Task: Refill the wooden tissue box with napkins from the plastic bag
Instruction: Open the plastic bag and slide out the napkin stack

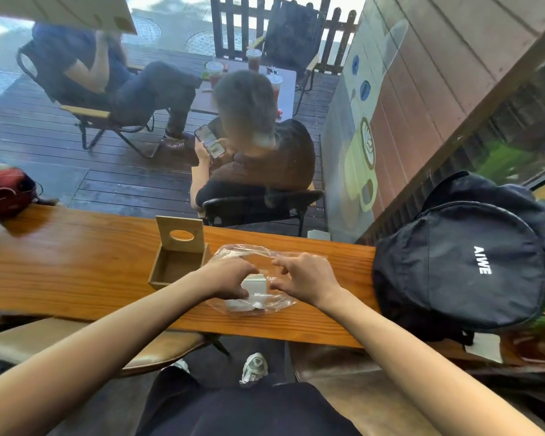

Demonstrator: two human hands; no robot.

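The wooden tissue box (170,267) stands on the wooden counter (76,272) with its lid tilted up and its inside bare. Just right of it lies a clear plastic bag (255,305) holding a white stack of napkins (255,286). My left hand (228,278) grips the stack's left side through the bag. My right hand (302,278) pinches the plastic at the stack's right side, fingers curled.
A black backpack (466,262) sits on the counter's right end, close to my right hand. A red bag (4,187) rests at the far left. Beyond the window, two people sit on a deck. A stool (76,341) stands below the counter.
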